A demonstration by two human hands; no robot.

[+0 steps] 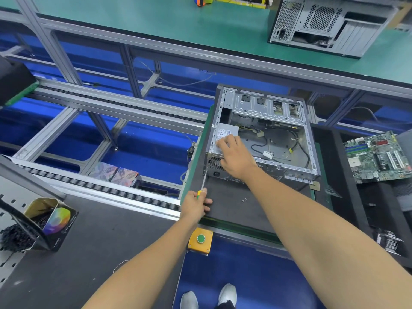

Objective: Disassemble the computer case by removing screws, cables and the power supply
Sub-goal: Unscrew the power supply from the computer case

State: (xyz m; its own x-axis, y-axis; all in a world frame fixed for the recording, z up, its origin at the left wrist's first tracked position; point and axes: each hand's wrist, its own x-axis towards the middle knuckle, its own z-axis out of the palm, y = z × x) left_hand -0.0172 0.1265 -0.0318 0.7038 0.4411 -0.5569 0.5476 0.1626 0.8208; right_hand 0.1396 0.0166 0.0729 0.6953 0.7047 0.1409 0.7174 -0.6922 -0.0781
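Observation:
An open grey computer case lies on a dark mat, its inside facing up. The silver power supply sits in its near-left corner, with black and yellow cables loose on the case floor. My left hand grips the yellow-green handle of a screwdriver; the shaft points up to the case's rear lower-left corner. My right hand rests on top of the power supply, fingers curled over its near edge. Two loose screws lie on the mat.
A removed motherboard lies to the right. A yellow box with a green button sits at the bench edge. An open cardboard box with dark parts stands at left. Another case stands on the far green bench. Roller rails run left.

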